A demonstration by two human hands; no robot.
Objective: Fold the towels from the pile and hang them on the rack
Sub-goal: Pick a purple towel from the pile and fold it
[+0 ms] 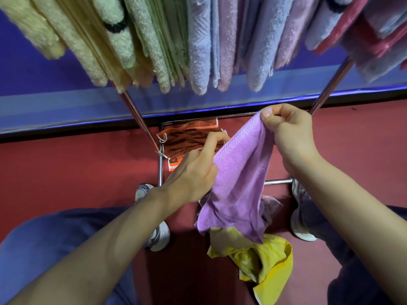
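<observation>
Left hand (193,172), right hand (288,137) pinch purple towel (240,183); yellow towel (264,260) beneath.

1. A single wide-angle view is taken from the person's head, aimed forward and steeply down at the floor (66,168).
2. The left hand (191,172), right hand (290,135) and pinched purple towel (240,172) are framed close, centrally.
3. The rack (141,122) and hung towels (198,51) are caught along the top edge.

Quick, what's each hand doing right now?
Left hand: closed, pinching the edge of the purple towel.
Right hand: closed, pinching the same towel's top corner.
</observation>
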